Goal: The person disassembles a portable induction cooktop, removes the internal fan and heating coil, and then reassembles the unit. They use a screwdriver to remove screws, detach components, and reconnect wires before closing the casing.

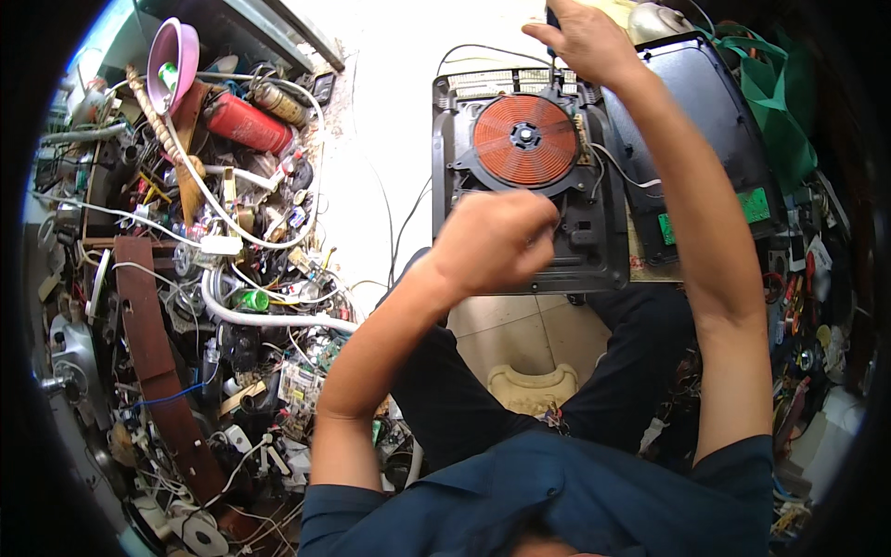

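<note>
An opened induction cooker base [585, 265] holds a round copper-coloured coil [501, 130] with a dark centre hub and thin wires beside it. My left hand [492, 237] is closed over the front part of the base, below the coil; what its fingers hold, if anything, is hidden. My right hand [594, 46] is raised at the back, gripping a slim dark tool [553, 19] that looks like a screwdriver, over the coil's rear edge. The detached dark cover panel [677, 121] lies to the right, partly behind my right forearm, with a green circuit board [752, 206] on it.
At left, a dense heap holds a red cylinder [246, 121], a pink basin [183, 56], cables and a brown plank [148, 334]. A white surface [371, 102] lies beside the cooker. A green bag [775, 121] and more clutter line the right. My legs flank a low stool [529, 390].
</note>
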Demonstrator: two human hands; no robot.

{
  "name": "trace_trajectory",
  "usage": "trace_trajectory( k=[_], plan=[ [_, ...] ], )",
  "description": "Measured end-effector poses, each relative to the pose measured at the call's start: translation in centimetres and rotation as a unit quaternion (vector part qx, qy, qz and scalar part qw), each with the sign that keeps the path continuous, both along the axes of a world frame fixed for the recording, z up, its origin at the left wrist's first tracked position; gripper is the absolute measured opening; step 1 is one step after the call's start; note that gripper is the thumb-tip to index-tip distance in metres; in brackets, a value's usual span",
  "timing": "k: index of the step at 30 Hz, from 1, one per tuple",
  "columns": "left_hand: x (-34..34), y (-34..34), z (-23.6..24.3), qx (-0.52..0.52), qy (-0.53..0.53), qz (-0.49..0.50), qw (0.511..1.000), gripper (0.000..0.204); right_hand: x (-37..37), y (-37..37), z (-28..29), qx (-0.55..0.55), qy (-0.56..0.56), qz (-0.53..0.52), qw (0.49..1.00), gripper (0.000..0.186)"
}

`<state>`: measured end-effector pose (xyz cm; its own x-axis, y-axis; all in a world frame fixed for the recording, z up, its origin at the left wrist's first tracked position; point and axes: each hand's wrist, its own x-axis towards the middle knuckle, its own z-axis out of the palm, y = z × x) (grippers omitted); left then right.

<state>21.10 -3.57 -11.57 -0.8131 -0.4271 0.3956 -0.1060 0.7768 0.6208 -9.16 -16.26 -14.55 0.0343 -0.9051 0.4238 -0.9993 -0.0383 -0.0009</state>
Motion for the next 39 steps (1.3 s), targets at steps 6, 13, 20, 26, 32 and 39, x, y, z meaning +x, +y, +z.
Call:
trace_trajectory(
  k=[6, 13, 20, 26, 32, 39],
  plan=[
    [5.3, -5.8, -5.1, 0.216, 0.075, 0.335, 0.914, 0.017, 2.2, 3.0, 3.5, -0.075, -0.07, -0.016, 0.995, 0.022],
    [5.0, -7.6, -8.0, 0.091, 0.081, 0.275, 0.954, 0.01, 0.9, 2.1, 4.3, 0.042, -0.201, 0.051, 0.977, 0.022],
    [4.3, -7.4, -8.4, 0.081, 0.044, 0.292, 0.952, 0.008, 1.3, 2.5, 4.9, -0.047, -0.056, 0.008, 0.997, 0.023],
    [4.2, -6.8, -7.2, -0.009, -0.014, 0.293, 0.956, 0.009, 1.2, 2.6, 4.1, -0.11, -0.225, 0.103, 0.963, 0.024],
    [4.2, -6.6, -6.6, -0.03, -0.007, 0.279, 0.96, 0.01, -0.4, 1.1, 3.1, -0.029, 0.136, 0.106, 0.985, 0.017],
    [4.3, -6.8, -7.2, -0.002, 0.005, 0.27, 0.963, 0.012, 3.6, 3.7, 6.3, -0.014, -0.103, -0.025, 0.994, 0.041]
  ],
)
